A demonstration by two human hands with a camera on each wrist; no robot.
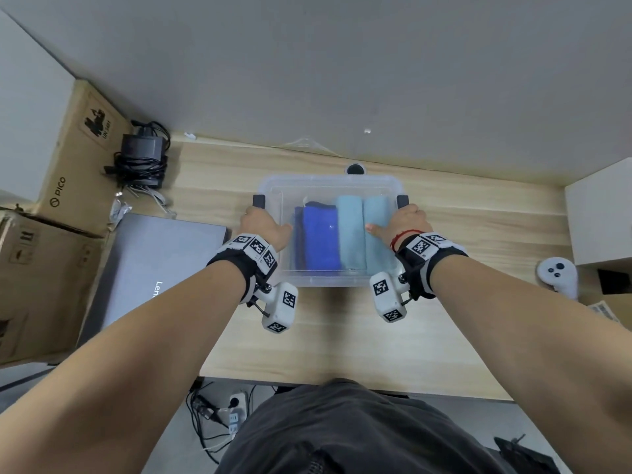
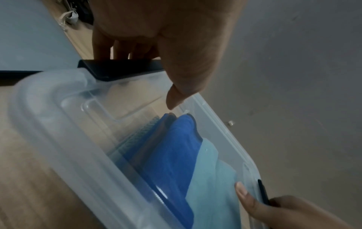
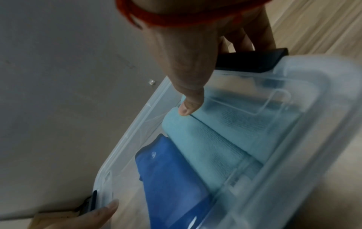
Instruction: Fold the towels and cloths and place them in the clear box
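- The clear box sits on the table, lid on.
- Folded dark blue towels and light blue cloths lie inside.
- The left hand grips the box's left black latch; the right hand grips its right latch, thumbs on the lid.

The clear box sits mid-bench, lid on, so nothing can reach in from above to the folded towels. Its two short sides are taken: the left hand has its grip on the left black latch, the right hand on the right latch. Bare wood lies open in front of the box, and also to its right as far as the white controller. To the left, a closed laptop lies just beside the box. Behind the laptop, a black charger with tangled cables fills the far left corner, hemmed by cardboard boxes. Behind the box the wall stands close, leaving a narrow strip.
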